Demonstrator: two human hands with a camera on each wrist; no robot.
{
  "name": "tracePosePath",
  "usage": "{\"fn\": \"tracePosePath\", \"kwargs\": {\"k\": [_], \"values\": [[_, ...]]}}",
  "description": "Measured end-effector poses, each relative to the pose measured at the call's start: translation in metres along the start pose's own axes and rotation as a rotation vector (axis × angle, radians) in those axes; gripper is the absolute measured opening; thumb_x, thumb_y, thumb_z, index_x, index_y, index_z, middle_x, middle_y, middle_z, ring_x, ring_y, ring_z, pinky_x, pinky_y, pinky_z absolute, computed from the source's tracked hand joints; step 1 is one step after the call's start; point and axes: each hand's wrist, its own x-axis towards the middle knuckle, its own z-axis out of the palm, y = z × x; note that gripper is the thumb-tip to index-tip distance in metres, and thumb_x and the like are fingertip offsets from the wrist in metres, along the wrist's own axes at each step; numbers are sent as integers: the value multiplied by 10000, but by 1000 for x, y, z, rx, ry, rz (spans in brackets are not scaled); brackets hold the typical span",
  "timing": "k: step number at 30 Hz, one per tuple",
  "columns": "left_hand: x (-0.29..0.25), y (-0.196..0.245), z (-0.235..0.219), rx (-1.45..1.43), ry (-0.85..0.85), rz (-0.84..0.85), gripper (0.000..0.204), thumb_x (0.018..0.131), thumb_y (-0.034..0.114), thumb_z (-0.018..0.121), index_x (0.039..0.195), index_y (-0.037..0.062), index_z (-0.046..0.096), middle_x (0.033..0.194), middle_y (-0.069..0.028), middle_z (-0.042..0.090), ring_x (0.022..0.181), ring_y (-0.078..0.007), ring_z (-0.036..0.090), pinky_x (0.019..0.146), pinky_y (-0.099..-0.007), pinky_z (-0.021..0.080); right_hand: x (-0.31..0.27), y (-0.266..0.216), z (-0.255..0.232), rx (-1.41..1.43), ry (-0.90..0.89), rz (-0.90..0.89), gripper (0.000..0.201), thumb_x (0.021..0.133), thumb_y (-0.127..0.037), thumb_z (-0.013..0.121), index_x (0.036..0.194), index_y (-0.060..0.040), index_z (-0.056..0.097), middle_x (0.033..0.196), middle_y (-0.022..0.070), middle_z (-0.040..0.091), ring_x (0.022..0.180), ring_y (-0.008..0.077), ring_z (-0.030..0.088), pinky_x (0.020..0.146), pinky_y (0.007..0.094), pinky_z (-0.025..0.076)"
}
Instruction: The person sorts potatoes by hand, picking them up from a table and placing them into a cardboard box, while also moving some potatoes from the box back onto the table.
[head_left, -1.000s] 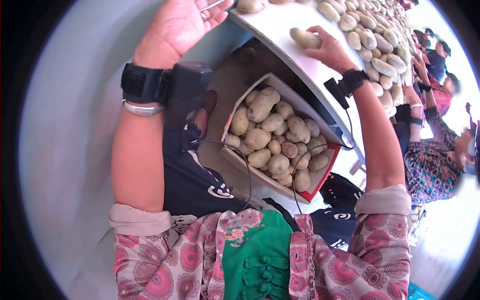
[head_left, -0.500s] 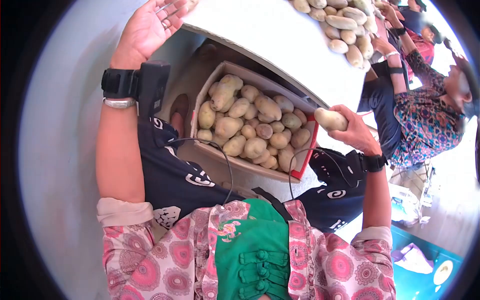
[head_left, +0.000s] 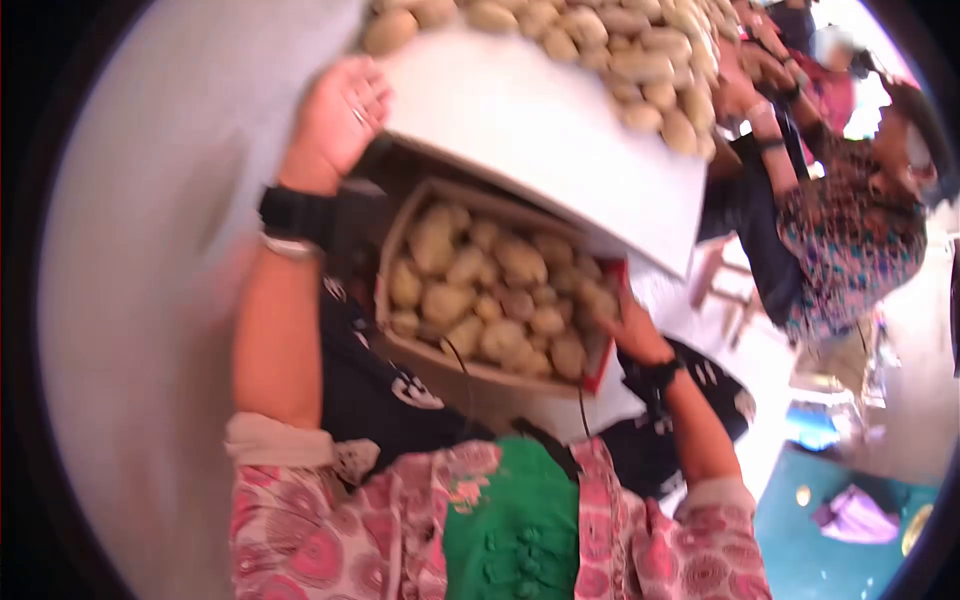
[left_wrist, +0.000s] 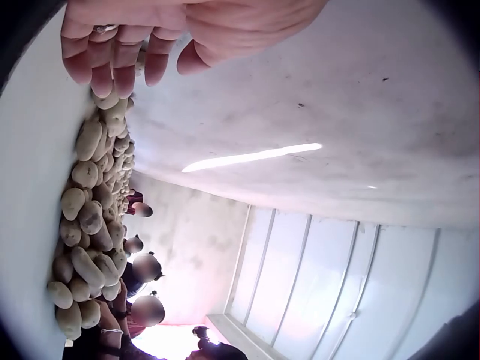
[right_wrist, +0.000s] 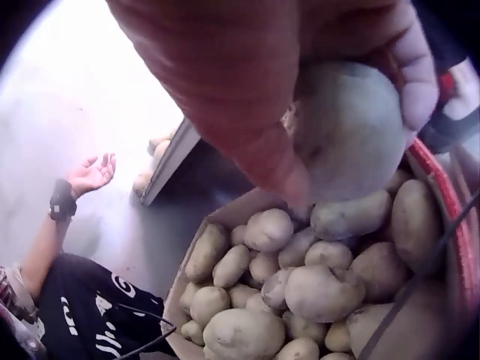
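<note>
My right hand (head_left: 636, 325) is at the right end of a cardboard box (head_left: 480, 374) filled with potatoes (head_left: 520, 262). In the right wrist view, thumb and fingers grip a pale potato (right_wrist: 346, 129) just above the potatoes in the box (right_wrist: 324, 292). My left hand (head_left: 340, 115) is beside the left corner of the white table (head_left: 500, 110), palm up and empty, its fingers loosely bent. The left wrist view shows that hand (left_wrist: 172, 37) with relaxed fingers near the tabletop's edge.
A long heap of potatoes (head_left: 640, 65) lies along the table's far side. Several people are at the right, one in a patterned shirt (head_left: 850, 230). A wooden stool (head_left: 728, 290) stands beyond the table's end. Thin cables hang over the box.
My right hand took its potato off the tabletop, past the table's edge, and down to the box's right end. My left hand stays beside the table corner, still empty.
</note>
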Motion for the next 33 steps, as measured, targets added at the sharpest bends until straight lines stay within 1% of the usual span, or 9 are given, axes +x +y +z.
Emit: {"fn": "tracePosePath", "kwargs": {"k": [5, 14, 16, 18, 19, 22, 23, 28, 33], "values": [[-11, 8, 11, 101, 322, 247, 494, 883, 344, 501, 1282, 64, 419, 1356, -98, 397, 1115, -217, 460, 895, -349, 368, 11, -29, -16, 91, -86, -101, 530, 806, -256, 599, 1242, -10, 425, 1096, 255, 540, 1054, 430, 490, 886, 457, 409], [11, -20, 10, 742, 468, 540, 588, 803, 138, 573, 1300, -41, 314, 1293, -195, 400, 1226, -272, 370, 1044, -360, 283, 59, -105, -92, 578, -511, -129, 313, 826, -149, 659, 1084, 1, 562, 1033, 54, 607, 981, 103, 545, 842, 267, 451], [18, -22, -5, 991, 517, 627, 592, 775, 103, 543, 1301, -36, 311, 1295, -224, 391, 1240, -331, 353, 1052, -388, 277, 70, -105, -91, 708, -517, -165, 321, 815, -159, 656, 1080, -3, 562, 1021, 100, 618, 947, 164, 585, 841, 292, 460], [34, -20, -14, 1276, 518, 707, 598, 763, 95, 536, 1300, -35, 309, 1290, -238, 390, 1230, -360, 355, 1048, -405, 283, 84, -116, -103, 133, -393, -521, 304, 800, -141, 627, 1065, -5, 567, 1000, 156, 614, 907, 252, 603, 821, 330, 473], [42, -19, -18, 1533, 513, 773, 603, 750, 86, 528, 1298, -35, 307, 1286, -251, 390, 1219, -390, 356, 1043, -422, 290, 89, -117, -106, 236, -343, -544, 295, 792, -132, 612, 1053, -2, 573, 986, 179, 606, 891, 291, 598, 807, 349, 474], [74, -7, -9, 1907, 420, 406, 439, 756, 134, 568, 1156, 7, 441, 1153, -219, 496, 1089, -373, 477, 926, -477, 385, 101, -103, -118, 396, -118, -626, 257, 789, -105, 589, 1016, 15, 588, 914, 166, 620, 838, 257, 610, 736, 333, 486], [91, -12, -33, 2045, 355, 590, 362, 763, 184, 589, 1065, 17, 481, 1079, -190, 530, 1046, -362, 499, 899, -469, 404, 98, -97, -127, 453, -89, -516, 250, 793, -102, 594, 1013, 17, 592, 886, 145, 625, 811, 214, 604, 710, 309, 485], [104, -3, -3, 2277, 515, 183, 557, 721, 305, 626, 1195, 47, 485, 1198, -197, 522, 1154, -331, 484, 945, -477, 394, 103, -69, -154, 543, 160, -373, 211, 822, -105, 607, 989, 24, 600, 847, 78, 636, 753, 97, 569, 632, 251, 471], [100, -4, -15, 1994, 327, 60, 604, 709, 271, 579, 1238, 54, 381, 1124, -273, 543, 1063, -423, 522, 918, -474, 405, 104, -67, -164, 586, 183, -290, 189, 836, -101, 598, 974, 28, 610, 842, 46, 640, 763, 83, 575, 655, 236, 488]]}}
